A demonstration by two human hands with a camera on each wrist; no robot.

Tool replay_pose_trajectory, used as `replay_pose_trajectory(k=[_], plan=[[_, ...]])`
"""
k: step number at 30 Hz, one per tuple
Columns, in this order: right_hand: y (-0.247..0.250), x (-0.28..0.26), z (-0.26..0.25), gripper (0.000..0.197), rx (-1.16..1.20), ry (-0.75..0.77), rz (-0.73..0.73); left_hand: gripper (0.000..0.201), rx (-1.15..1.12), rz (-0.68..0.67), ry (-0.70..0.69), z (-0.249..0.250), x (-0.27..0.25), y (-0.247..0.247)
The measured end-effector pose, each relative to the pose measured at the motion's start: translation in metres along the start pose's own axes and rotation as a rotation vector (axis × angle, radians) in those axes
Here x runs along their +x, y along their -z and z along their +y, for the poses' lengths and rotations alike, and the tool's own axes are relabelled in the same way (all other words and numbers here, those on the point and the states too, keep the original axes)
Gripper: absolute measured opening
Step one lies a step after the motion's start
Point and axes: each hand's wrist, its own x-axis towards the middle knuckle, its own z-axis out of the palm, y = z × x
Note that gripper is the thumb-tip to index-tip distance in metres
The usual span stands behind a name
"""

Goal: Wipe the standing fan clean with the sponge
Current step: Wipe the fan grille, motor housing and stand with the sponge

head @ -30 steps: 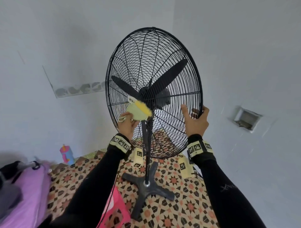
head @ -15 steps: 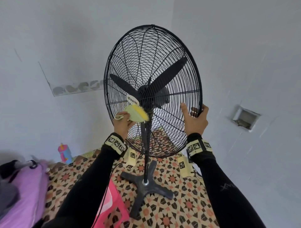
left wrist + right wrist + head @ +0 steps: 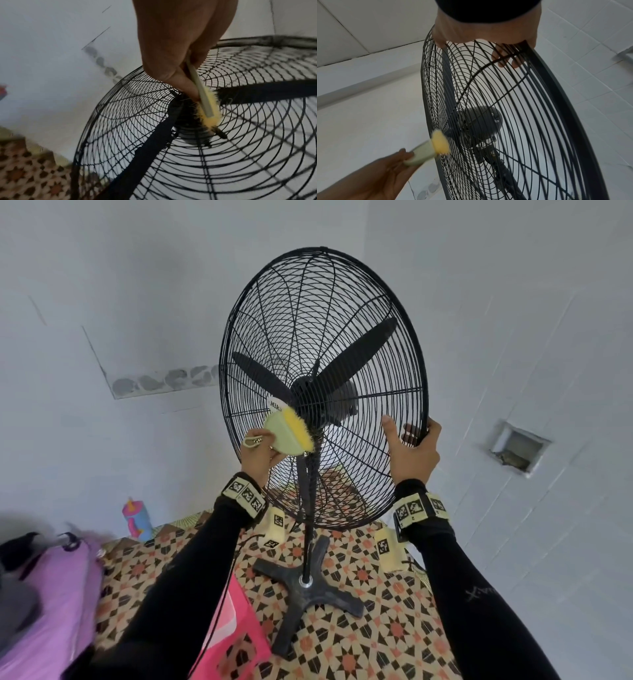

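A black standing fan [image 3: 322, 337] with a round wire cage fills the middle of the head view, on a cross-shaped base [image 3: 305, 587]. My left hand [image 3: 258, 455] holds a pale green sponge [image 3: 286, 434] with a fuzzy yellow edge and presses it against the front grille just left of the hub. In the left wrist view the sponge [image 3: 205, 106] lies edge-on against the cage centre, pinched by my left hand [image 3: 178, 67]. My right hand [image 3: 412, 450] grips the cage rim at its lower right, fingers curled behind the wires. In the right wrist view, the right hand [image 3: 488, 33] clasps the rim, and the sponge [image 3: 436, 147] shows blurred.
A patterned mat [image 3: 394, 611] covers the floor under the base. A pink-and-blue bottle [image 3: 135, 518] stands by the left wall. A purple bundle [image 3: 44, 594] lies at the lower left, pink fabric [image 3: 236, 631] near my left arm. Grey walls are close, with a recessed box [image 3: 517, 448] on the right.
The sponge dipped a little down the grille, then came back up beside the hub. My right hand has kept its grip on the rim.
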Motion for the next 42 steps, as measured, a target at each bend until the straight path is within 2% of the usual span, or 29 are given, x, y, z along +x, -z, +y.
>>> replay_pose_trajectory(k=[2, 6, 12, 17, 21, 26, 30, 35, 39, 42], plan=[[0.001, 0.002, -0.001, 0.079, 0.002, -0.001, -0.001, 0.018, -0.01, 0.022, 0.001, -0.001, -0.001, 0.002], [0.004, -0.002, 0.003, 0.078, 0.006, 0.011, -0.011, 0.018, -0.159, -0.042, -0.027, 0.006, -0.016, -0.005], [0.002, 0.0, -0.001, 0.08, 0.007, 0.001, 0.003, 0.011, -0.046, 0.095, 0.023, -0.036, -0.025, -0.003], [0.001, -0.003, 0.002, 0.079, -0.016, 0.019, 0.008, 0.012, -0.048, 0.034, -0.04, -0.008, -0.013, -0.008], [0.0, -0.001, 0.0, 0.08, -0.011, 0.011, 0.028, 0.014, -0.014, 0.076, -0.023, -0.022, -0.021, -0.008], [0.001, -0.004, 0.001, 0.081, -0.017, 0.004, 0.008, 0.015, -0.084, 0.03, -0.05, -0.015, -0.026, -0.012], [-0.001, -0.004, -0.002, 0.083, -0.008, -0.007, 0.013, 0.014, -0.025, 0.118, -0.037, -0.028, -0.029, -0.01], [0.001, -0.007, 0.0, 0.081, -0.008, -0.001, 0.012, 0.014, -0.064, 0.061, -0.05, -0.022, -0.026, -0.012], [0.0, -0.005, -0.004, 0.08, -0.002, -0.007, 0.002, 0.013, 0.01, 0.156, -0.036, -0.037, -0.023, -0.002], [0.003, -0.003, -0.003, 0.079, -0.004, -0.001, 0.012, 0.012, -0.039, 0.107, -0.045, -0.027, -0.025, -0.003]])
